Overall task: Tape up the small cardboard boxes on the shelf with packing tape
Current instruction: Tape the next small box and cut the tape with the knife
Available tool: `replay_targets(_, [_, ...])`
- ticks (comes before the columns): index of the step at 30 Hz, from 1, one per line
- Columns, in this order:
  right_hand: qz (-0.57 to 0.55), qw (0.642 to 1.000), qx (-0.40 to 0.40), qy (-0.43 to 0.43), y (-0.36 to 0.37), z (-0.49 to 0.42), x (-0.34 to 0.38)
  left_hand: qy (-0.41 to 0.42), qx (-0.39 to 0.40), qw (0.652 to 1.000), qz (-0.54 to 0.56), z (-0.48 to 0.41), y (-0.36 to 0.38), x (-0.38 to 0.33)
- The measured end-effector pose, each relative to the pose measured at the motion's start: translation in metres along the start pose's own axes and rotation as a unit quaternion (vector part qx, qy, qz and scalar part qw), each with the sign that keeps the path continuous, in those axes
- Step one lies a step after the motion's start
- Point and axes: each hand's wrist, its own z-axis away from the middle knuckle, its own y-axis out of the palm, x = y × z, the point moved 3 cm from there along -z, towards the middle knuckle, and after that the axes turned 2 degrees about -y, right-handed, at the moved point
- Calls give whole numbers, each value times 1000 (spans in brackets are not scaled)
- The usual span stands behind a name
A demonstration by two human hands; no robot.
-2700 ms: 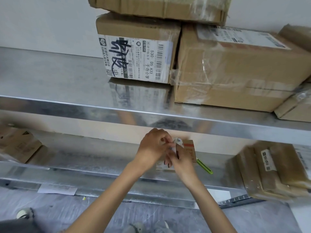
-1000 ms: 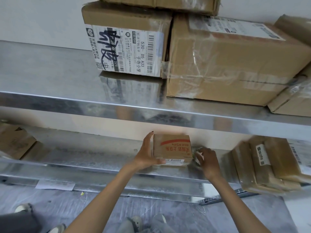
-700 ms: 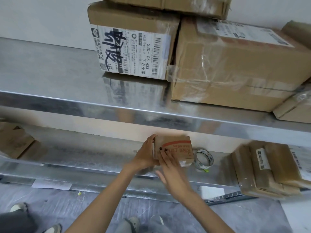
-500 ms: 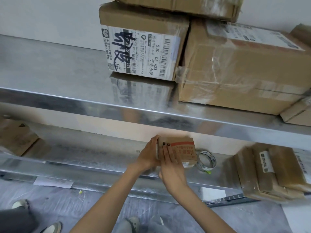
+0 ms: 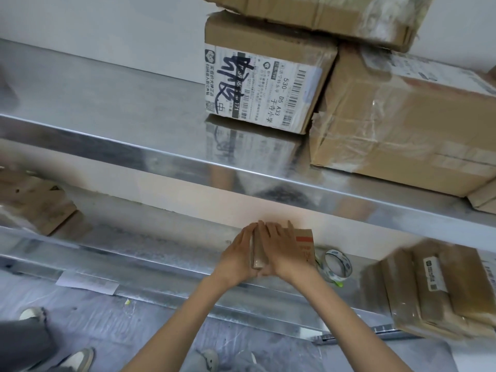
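A small cardboard box with red print stands on the lower metal shelf. My left hand lies flat against its left side with straight fingers. My right hand presses flat over its near face, fingers straight and pointing up. A roll of clear packing tape lies on the shelf just right of the box, apart from both hands. A green object peeks out beneath the roll.
Large taped boxes and a labelled box sit on the upper shelf. A stack of taped parcels is at the lower right, worn cardboard at the lower left. Shoes and a paper slip are below.
My right hand left the tape roll on the shelf and came over to the box's near face. My left hand stays at the box's left side.
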Motion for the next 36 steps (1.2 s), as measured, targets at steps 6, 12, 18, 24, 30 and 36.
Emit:
replay_targets(6, [-40,991,-118,41,41,41,13,-71,202,976,46,2,-18,37])
replay_targets(12, [-49,983,-177,31,68,76,28,-89,177,975,100,6,10,24])
replay_targets(18, [-5,977,-208,45,59,84,24,-37,110,993,2,11,22,16])
replay_targets(24, [20,995,-58,82,35,48,22,-25,93,995,-38,15,25,14])
replay_targets(30, [5,993,120,11,20,28,-12,-29,45,997,-47,27,30,8])
replay_targets(36, [6,998,62,-14,20,45,-22,4,89,993,77,47,31,9])
